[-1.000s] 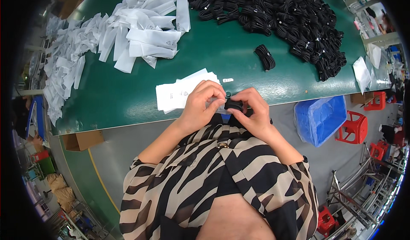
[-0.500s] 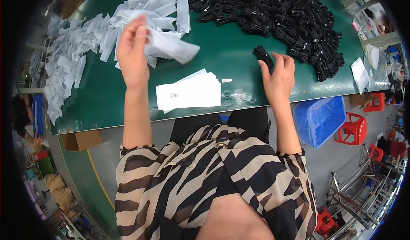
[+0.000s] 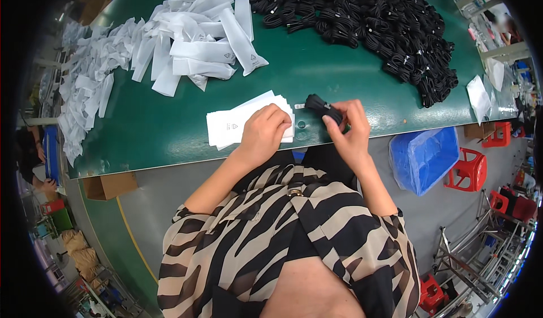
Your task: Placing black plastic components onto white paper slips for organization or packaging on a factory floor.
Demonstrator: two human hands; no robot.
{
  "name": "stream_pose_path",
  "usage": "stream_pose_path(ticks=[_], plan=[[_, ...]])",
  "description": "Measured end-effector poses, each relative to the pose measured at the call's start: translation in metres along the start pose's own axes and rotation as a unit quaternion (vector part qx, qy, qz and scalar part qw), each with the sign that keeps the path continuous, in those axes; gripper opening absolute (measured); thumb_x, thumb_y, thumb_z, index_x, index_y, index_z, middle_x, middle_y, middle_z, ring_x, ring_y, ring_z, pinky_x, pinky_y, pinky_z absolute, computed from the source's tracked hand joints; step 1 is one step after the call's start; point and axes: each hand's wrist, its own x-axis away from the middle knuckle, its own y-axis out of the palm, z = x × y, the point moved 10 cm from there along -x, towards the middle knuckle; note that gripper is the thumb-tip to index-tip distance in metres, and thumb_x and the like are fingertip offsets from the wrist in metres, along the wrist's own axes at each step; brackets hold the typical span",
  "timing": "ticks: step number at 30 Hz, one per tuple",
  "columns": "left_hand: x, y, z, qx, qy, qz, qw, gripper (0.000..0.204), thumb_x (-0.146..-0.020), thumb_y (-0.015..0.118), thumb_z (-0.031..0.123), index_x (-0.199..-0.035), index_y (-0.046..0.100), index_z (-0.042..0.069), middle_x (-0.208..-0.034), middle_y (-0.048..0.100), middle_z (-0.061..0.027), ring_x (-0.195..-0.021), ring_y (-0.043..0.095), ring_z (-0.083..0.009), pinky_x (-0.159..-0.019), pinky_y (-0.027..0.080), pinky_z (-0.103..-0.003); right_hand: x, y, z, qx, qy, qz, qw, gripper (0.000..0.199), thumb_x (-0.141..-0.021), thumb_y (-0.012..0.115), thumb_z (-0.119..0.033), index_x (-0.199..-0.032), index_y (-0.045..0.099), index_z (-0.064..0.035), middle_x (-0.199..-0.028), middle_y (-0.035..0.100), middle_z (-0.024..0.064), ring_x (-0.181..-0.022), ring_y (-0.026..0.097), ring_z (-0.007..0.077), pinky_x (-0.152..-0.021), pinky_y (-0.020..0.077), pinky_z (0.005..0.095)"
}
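My right hand (image 3: 352, 132) grips a coiled black cable bundle (image 3: 318, 104) between thumb and fingers, just above the table near its front edge. To its left lies a fanned stack of flat white paper-like bags (image 3: 223, 127) with a small print on top. My left hand (image 3: 264, 130) rests over the right end of this stack, its fingers curled and pinching the edge of a bag. How many bags are in the pinch is hidden. A small white label (image 3: 300, 106) lies on the table between the stack and the cable bundle.
A heap of filled white bags (image 3: 203, 52) spreads over the left of the green table (image 3: 294, 72). Many black cable bundles (image 3: 362, 18) are piled at the far right. A blue lined bin (image 3: 424, 159) and a red stool (image 3: 468, 171) stand beyond the front edge at right.
My left hand has let go of a white bag onto the left heap and come down to the stack. My right hand has brought the cable bundle left and nearer.
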Motion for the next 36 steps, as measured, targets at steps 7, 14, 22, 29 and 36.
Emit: stream_pose_path(ticks=[7,14,22,29,36], plan=[[0.003,-0.007,-0.021,0.152,-0.12,0.018,0.981,0.006,-0.088,0.065,0.0,-0.087,0.059,0.0,-0.08,0.058,-0.0104,-0.067,0.057,-0.0219,-0.064,0.047,-0.032,0.019,0.009,-0.027,0.038,-0.106,-0.018,0.994,0.031,-0.075,0.079,0.001,-0.103,0.064,0.0002,-0.096,0.057,0.0097,-0.074,0.061,0.0182,-0.058,0.0504,0.0286],[0.003,-0.012,-0.007,0.163,-0.076,0.017,0.984,0.007,-0.087,0.065,-0.002,-0.088,0.059,0.0,-0.086,0.061,-0.0104,-0.074,0.059,-0.0228,-0.066,0.048,-0.034,0.018,0.029,-0.015,-0.029,-0.011,-0.148,0.988,0.03,-0.078,0.079,-0.004,-0.104,0.065,-0.0012,-0.093,0.058,0.0072,-0.071,0.061,0.0118,-0.054,0.0473,0.0268],[0.0,-0.023,0.03,0.09,0.085,0.015,0.992,0.011,-0.081,0.066,-0.006,-0.088,0.061,0.002,-0.092,0.063,-0.0096,-0.081,0.059,-0.0265,-0.072,0.049,-0.034,0.053,0.061,0.03,-0.21,0.419,-0.298,0.831,0.022,-0.086,0.076,-0.005,-0.104,0.065,0.0008,-0.091,0.058,-0.0005,-0.071,0.055,0.0033,-0.056,0.0443,0.0214],[-0.007,-0.032,0.026,0.081,0.073,0.029,0.994,0.011,-0.083,0.069,0.003,-0.087,0.059,0.004,-0.099,0.063,-0.0084,-0.088,0.055,-0.0268,-0.078,0.044,-0.034,0.015,0.034,-0.033,-0.06,-0.059,-0.113,0.99,0.039,-0.077,0.08,0.002,-0.114,0.07,-0.0043,-0.105,0.058,0.0085,-0.082,0.06,0.0139,-0.065,0.0502,0.0247],[-0.012,-0.03,0.004,0.205,-0.039,0.009,0.978,0.008,-0.088,0.067,0.006,-0.089,0.059,0.005,-0.103,0.062,-0.0049,-0.093,0.052,-0.0195,-0.078,0.042,-0.03,0.012,0.025,-0.068,-0.05,-0.262,-0.108,0.958,0.045,-0.072,0.083,0.004,-0.114,0.071,-0.0053,-0.109,0.06,0.0129,-0.081,0.059,0.019,-0.065,0.0498,0.0279]])
